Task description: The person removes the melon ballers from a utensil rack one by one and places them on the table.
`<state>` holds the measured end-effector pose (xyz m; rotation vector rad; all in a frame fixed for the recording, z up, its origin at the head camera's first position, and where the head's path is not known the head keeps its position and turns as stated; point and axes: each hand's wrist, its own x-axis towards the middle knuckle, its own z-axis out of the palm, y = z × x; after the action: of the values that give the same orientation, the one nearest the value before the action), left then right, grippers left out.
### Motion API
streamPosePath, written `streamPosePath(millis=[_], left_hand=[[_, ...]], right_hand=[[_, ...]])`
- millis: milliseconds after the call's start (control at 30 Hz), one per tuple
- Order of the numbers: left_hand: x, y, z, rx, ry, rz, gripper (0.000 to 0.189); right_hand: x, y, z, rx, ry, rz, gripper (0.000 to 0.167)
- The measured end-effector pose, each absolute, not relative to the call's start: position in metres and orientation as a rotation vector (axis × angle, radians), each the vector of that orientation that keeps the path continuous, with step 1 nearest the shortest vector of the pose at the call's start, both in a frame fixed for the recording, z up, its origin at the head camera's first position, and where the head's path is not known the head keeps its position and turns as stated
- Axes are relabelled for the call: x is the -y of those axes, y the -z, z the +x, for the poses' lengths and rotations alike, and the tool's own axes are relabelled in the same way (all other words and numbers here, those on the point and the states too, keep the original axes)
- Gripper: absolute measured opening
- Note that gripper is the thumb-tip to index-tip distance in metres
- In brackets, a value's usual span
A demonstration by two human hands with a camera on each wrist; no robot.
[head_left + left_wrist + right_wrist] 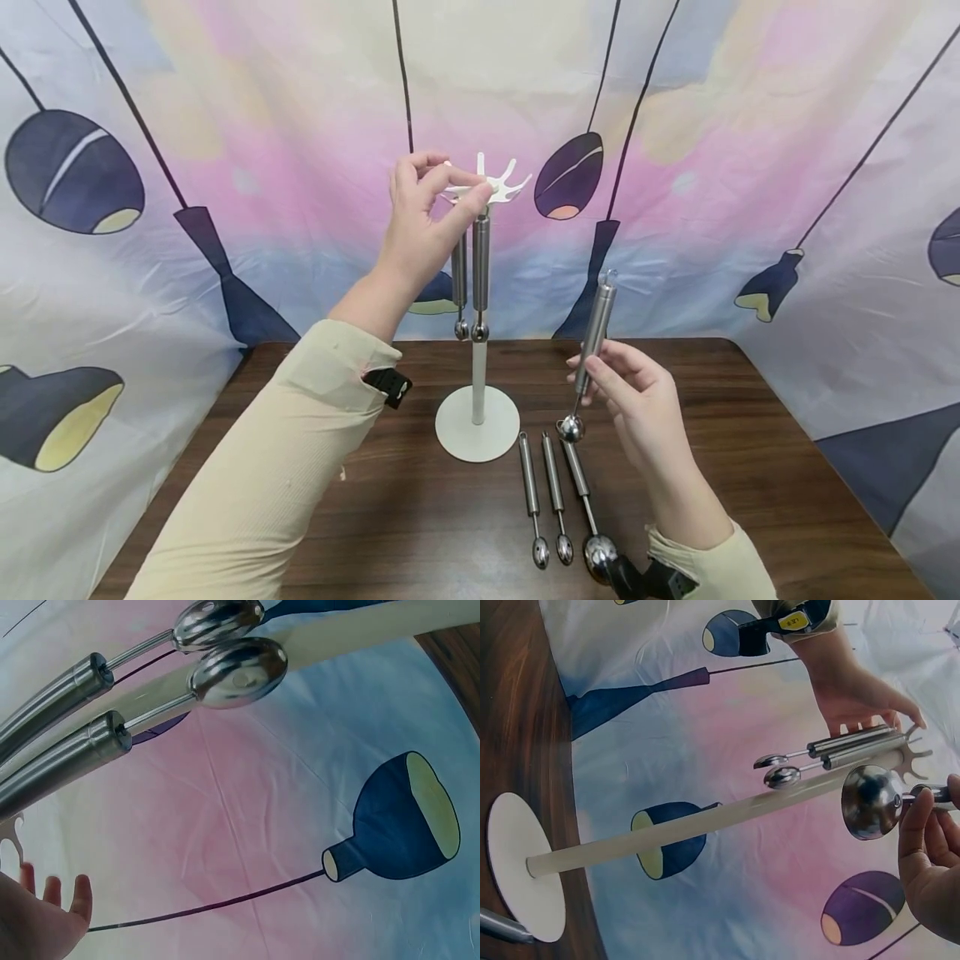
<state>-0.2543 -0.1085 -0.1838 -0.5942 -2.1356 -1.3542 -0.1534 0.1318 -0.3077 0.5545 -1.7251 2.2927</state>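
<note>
A white stand (478, 375) with a round base and a ring of hooks (504, 192) rises from the table. My left hand (420, 212) pinches the hooked top between thumb and fingers. Two steel melon ballers (482, 262) hang there bowl-down beside the pole; their oval bowls (238, 673) show close up in the left wrist view. To the right of the stand, my right hand (641, 400) holds another melon baller (597, 333) by its handle, loop end up. Its rounded bowl (870, 802) points down, over the tools on the table.
Three more steel scoops lie side by side right of the base: two small ones (529, 483) (553, 483) and one with a larger bowl (600, 557). The brown wooden table (360, 517) ends at a patterned cloth backdrop (300, 167) behind the stand.
</note>
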Motion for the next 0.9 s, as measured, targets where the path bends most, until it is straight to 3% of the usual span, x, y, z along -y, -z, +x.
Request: streamPosePath(millis=[900], left_hand=[[0.100,0.193,-0.257,1.999,1.685,-0.697,0.032]], right_hand=[[-0.158,0.377,-0.125,1.806,-2.216,0.225,0.018]])
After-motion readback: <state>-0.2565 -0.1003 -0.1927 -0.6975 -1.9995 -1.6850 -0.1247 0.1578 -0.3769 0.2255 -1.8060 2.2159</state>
